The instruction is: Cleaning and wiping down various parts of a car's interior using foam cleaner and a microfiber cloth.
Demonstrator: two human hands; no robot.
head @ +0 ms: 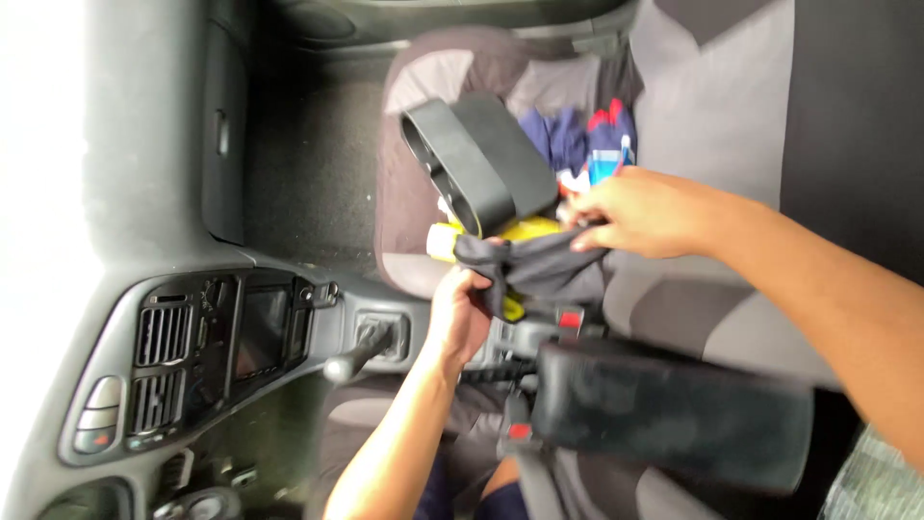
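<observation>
Both hands grip the dark cloth (539,265) over the passenger seat (423,116): left hand (460,313) fingers clamped underneath, right hand (635,212) pinching its top edge; best kept taut, clear of the cup holder (476,159)

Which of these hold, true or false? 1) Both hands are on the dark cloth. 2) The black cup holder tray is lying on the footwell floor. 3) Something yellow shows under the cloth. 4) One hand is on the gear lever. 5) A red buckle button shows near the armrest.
1) True. The left hand and the right hand both grip the dark cloth.
2) False. The black cup holder tray sits tilted on the passenger seat.
3) True. A yellow thing shows by the cloth; its kind is unclear.
4) False. The gear lever is untouched.
5) True. A red buckle button shows above the armrest.
</observation>
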